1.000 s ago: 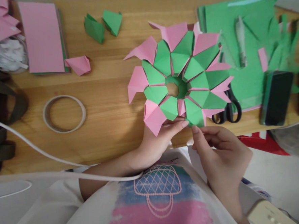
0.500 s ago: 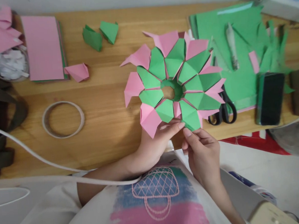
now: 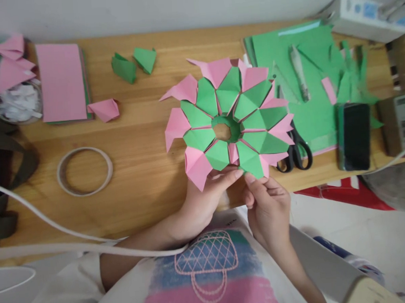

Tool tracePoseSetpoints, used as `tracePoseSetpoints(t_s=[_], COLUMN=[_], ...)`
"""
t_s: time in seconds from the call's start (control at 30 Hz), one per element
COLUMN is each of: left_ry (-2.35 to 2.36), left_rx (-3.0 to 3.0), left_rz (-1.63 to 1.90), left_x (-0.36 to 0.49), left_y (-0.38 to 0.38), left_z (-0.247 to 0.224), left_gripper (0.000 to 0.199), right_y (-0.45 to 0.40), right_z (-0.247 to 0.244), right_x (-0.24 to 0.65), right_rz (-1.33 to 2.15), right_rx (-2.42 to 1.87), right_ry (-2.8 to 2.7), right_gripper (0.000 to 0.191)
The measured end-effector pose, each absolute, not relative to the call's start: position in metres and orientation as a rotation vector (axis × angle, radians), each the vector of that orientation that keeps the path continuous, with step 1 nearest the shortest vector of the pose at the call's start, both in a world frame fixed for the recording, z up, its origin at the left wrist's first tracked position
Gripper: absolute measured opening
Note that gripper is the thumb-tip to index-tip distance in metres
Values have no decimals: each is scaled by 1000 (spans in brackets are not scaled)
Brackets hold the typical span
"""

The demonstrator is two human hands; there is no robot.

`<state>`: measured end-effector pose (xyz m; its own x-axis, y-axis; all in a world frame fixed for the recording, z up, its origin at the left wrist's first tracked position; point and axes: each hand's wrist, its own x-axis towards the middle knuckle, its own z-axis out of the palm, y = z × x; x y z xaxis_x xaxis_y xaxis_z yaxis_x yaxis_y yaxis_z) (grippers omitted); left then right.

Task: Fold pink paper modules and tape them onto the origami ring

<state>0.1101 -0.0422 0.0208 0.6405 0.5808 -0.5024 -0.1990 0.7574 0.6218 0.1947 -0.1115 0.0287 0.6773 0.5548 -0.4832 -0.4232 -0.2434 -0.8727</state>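
A folded paper flower (image 3: 231,97) in green and pink, ring-shaped with a round hole at its centre, is held just above the table's front edge. My left hand (image 3: 205,199) grips its lower edge, thumb on top near a green petal and the other fingers hidden beneath. With thumb and fingers closed, my right hand (image 3: 269,204) pinches the tip of the lowest green petal. Two loose folded green pieces (image 3: 123,68) lie behind and to the left, and a folded pink piece (image 3: 104,110) rests nearer the paper stack.
Left on the wooden table (image 3: 149,173) are a tape roll (image 3: 85,171), a pink paper stack (image 3: 61,82) and a bowl of white scraps (image 3: 17,103). Green sheets (image 3: 317,121), scissors (image 3: 303,154), a cutter (image 3: 299,72) and a phone (image 3: 354,135) lie right. A white cable (image 3: 136,251) crosses my left arm.
The camera view has shifted, so the table scene sits slightly lower. Both hands keep their hold on the paper flower, with little visible change in their grip.
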Motion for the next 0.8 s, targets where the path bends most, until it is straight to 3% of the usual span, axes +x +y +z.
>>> tracePoseSetpoints(t_s=[0.07,0.33,0.63,0.8], left_ry=[793,680,369,386], left_rx=[565,241,190,167], left_rz=[514,348,453,461], left_x=[106,79,88,89], left_y=[-42,-42,-52,-54], left_z=[21,24,19,20], left_gripper=[10,22,45,49], right_y=[-111,-107,-110,-110], right_z=[28,23,18,19], right_x=[196,199,190,188], right_rz=[893,855,908,975], right_rx=[-1572,-1583,-1481,-1410], right_ry=[-125,-171,-160,-151], right_gripper=[33,40,42,43])
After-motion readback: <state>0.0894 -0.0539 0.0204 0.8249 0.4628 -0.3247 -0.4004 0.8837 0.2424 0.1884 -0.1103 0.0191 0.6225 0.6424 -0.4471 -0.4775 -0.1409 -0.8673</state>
